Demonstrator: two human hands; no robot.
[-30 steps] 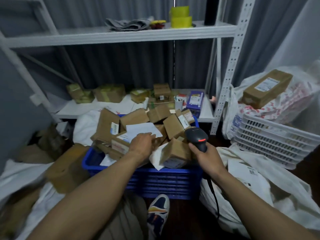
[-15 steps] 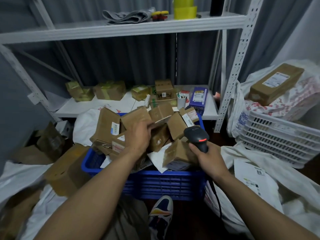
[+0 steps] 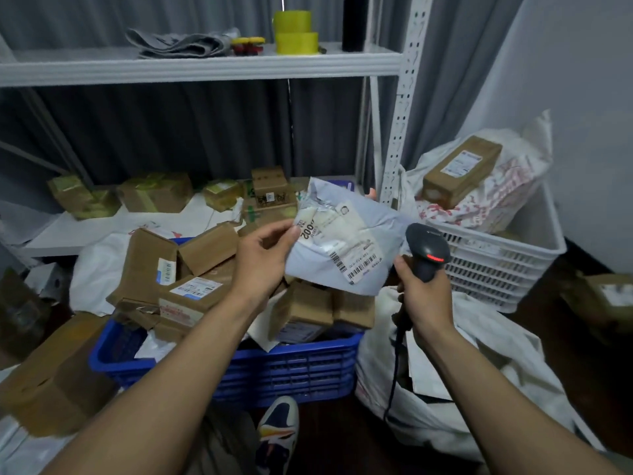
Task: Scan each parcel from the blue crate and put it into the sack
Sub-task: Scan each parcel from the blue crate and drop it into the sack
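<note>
Pinches the grey parcel (image 3: 342, 241) in the left grip (image 3: 260, 265), barcode (image 3: 359, 270) just beside the scanner (image 3: 428, 253) held tight in the right grip (image 3: 424, 299).

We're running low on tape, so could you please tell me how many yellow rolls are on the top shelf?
2. Both are on the top shelf, stacked: the lower roll on the board, the upper roll atop it. More may be hidden behind them.
</note>
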